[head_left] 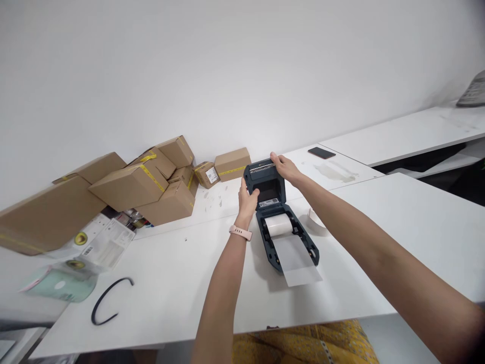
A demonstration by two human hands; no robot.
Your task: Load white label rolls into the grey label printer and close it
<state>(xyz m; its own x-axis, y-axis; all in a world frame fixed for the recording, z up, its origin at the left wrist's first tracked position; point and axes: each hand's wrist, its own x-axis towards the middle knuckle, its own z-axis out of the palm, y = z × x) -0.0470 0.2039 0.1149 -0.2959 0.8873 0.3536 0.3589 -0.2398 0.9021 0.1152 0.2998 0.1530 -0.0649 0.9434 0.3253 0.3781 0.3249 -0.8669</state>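
Observation:
A dark label printer [268,253] stands on the white table with its lid [282,183] raised. Inside its body lies a roll of white labels [278,225], and a strip of label paper [297,263] runs from it over the front edge. My left hand [248,201] grips the lid's left side, thumb on the inner face. At the lid's top right corner, my right hand [285,167] is closed on the edge, its fingers partly hidden behind it. A pale curled strip [317,225] lies to the right of the printer.
Cardboard boxes [129,187] are piled at the left by the wall. A black headband [99,306], a mint-green packet [62,285] and plastic bags lie at the front left. A phone [322,152] rests at the back right, near a stained patch [333,173].

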